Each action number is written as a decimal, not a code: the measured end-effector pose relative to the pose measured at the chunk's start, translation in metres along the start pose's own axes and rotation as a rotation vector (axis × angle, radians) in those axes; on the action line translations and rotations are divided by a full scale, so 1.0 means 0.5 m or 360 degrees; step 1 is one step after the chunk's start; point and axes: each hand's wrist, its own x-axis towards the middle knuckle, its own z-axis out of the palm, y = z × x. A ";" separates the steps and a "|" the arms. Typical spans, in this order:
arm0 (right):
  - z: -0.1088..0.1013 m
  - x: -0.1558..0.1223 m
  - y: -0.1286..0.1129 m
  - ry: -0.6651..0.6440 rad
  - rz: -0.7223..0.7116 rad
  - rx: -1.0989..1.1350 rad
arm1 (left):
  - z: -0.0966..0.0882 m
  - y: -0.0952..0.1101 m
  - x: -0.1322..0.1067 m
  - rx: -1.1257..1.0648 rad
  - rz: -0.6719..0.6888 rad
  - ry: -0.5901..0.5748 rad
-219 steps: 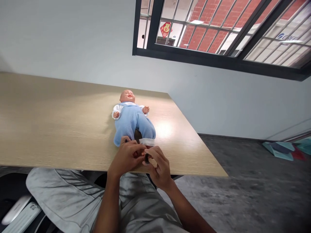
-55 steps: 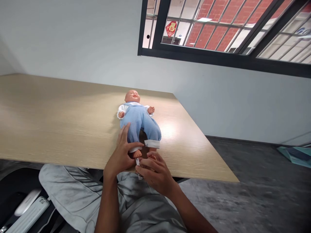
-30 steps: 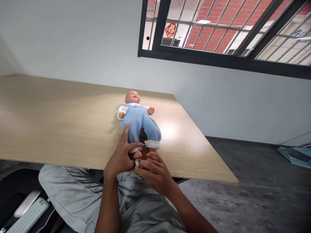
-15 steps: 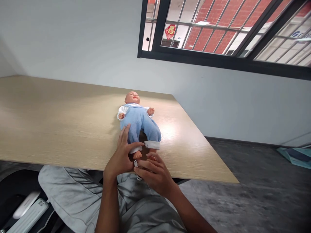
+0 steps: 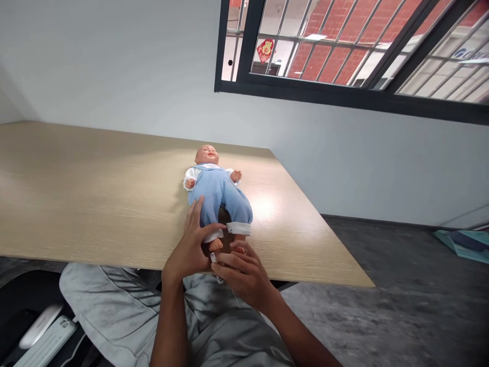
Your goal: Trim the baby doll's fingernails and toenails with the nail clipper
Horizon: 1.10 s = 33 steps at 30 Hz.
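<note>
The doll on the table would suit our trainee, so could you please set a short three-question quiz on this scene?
1. Multiple choice: which hand's fingers grip the small silvery tool? A) Left. B) Right. C) Neither.
2. True or false: the doll lies face up on the table.
3. Fill the gap: the left hand lies against one of the doll's two ____.

Key: 1. B, the right hand. 2. True. 3. Legs.

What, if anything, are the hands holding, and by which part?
The right hand pinches a small metallic tool just behind its exposed tip. The left hand clasps the doll by the trouser leg on the picture's left.
</note>
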 end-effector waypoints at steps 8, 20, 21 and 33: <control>-0.040 -0.014 0.005 0.0707 0.0920 0.0530 | -0.010 0.037 0.003 0.0048 0.0034 0.0166; -0.070 -0.005 0.029 0.0355 0.1068 0.0848 | 0.029 0.056 0.035 -0.0118 0.0025 -0.0134; -0.074 -0.010 0.032 0.0312 0.1058 0.0898 | 0.029 0.054 0.035 -0.0125 0.0027 -0.0148; -0.077 -0.035 0.025 0.0015 0.1048 0.0850 | 0.028 0.051 0.035 -0.0124 0.0059 -0.0166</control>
